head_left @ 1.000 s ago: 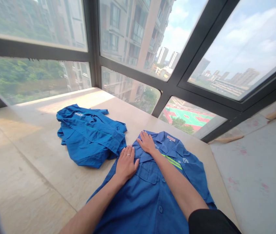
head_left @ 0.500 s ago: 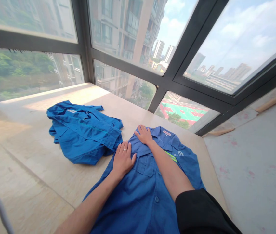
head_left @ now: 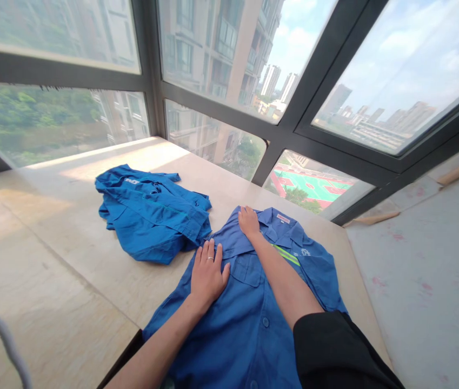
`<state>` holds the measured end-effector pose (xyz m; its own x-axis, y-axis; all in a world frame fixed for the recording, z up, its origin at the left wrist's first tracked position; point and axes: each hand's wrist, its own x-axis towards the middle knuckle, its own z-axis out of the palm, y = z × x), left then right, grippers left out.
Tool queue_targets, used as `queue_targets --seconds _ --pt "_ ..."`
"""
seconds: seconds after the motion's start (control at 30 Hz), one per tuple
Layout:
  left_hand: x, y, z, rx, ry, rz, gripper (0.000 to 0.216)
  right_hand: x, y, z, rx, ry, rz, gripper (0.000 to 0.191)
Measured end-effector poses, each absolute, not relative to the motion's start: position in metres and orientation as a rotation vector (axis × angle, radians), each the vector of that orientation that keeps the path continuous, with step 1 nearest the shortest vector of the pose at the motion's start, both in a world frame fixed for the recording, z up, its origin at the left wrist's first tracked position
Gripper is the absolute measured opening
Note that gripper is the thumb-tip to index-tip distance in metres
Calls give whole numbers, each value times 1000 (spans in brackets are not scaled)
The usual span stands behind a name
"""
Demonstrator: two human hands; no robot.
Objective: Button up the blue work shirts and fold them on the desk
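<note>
A blue work shirt [head_left: 249, 324] lies spread front side up on the pale stone-like surface, its collar pointing away from me. It has a chest pocket, buttons, a white label in the collar, yellow-green stripes and a white logo. My left hand [head_left: 208, 274], with a ring on one finger, rests flat and open on the cloth beside the chest pocket, near the sleeve. At the shoulder beside the collar lies my right hand [head_left: 248, 221], its fingers close together and slightly bent on the fabric. To the left sits a second blue work garment [head_left: 152, 216], loosely bunched.
Dark window frames [head_left: 221, 114] rise behind the pale surface [head_left: 62, 259]. A flower-patterned white wall panel [head_left: 424, 292] stands along the right side. At the lower left edge a grey curved tube or cable [head_left: 4, 337] reaches into view.
My right hand has slid slightly outward along the shoulder, and its spread fingers have drawn together. My left hand stays flat on the shirt. The view has shifted slightly to the left.
</note>
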<state>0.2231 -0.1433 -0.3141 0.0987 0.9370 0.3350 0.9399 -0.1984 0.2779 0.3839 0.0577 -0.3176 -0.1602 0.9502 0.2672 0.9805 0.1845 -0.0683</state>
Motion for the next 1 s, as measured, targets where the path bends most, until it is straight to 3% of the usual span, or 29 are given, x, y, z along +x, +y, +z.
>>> queue_targets --seconds 0.3,0.6,0.83,1.0 --pt "224 -143 -315 -2322 -2035 -704 63 366 22 -297 -1351 -2389 -115 41" --pt "228 -134 -315 -2265 -1999 -730 60 414 -89 -288 -1219 -2268 89 42" --pt "229 -125 -313 -2293 -1962 -627 61 522 -146 -317 -1754 -2082 -246 49" --pt "234 -114 -315 -2303 -1926 -554 62 573 -136 -340 -2008 -2076 -202 50"
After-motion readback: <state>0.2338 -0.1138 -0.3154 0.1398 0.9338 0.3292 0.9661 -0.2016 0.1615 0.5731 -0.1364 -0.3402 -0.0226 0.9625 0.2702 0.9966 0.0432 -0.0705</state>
